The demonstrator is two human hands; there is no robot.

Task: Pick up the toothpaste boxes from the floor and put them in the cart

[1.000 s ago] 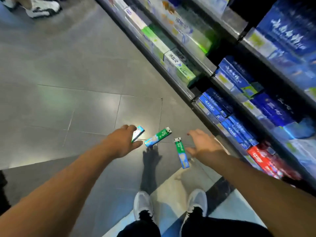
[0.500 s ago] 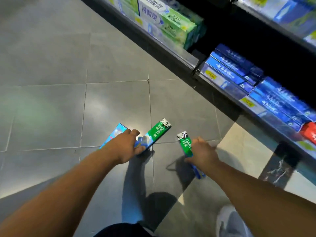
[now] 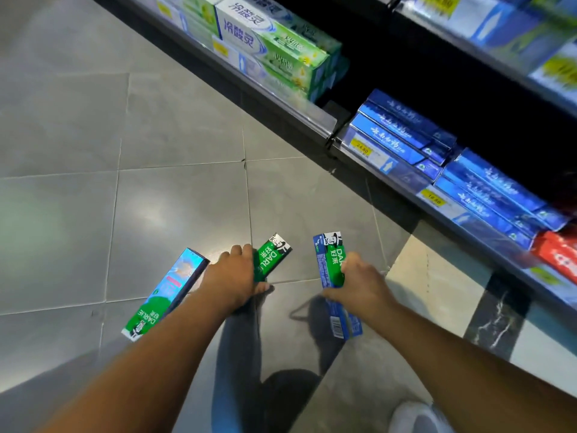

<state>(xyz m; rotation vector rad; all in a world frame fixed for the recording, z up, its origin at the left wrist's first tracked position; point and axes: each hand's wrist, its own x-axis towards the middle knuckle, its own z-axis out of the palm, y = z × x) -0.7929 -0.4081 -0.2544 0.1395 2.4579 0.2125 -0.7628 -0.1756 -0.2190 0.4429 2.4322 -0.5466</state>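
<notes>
down on the shop floor, a person reaches with both bare hands for 3 fallen toothpaste boxes beside a stocked shelf. the left hand has its fingers curled over the middle green box, which juts out past the knuckles; whether that box has left the tiles cannot be told. the right hand grips the green and blue box around its middle, both ends sticking out, and its shadow on the tiles suggests it is lifted clear. the third box lies flat on the grey tiles just beside the left wrist, held by neither hand. the pickup step appears to be in hand, with 2 boxes gripped and 1 left. no cart shows in view, so its place cannot be told. the next move likely calls for gathering the loose box, perhaps by pinching it alongside one already held, then rising and turning to find the cart. blue, white and red cartons fill the shelf at right, and a pale shoe shows at the bottom edge.
</notes>
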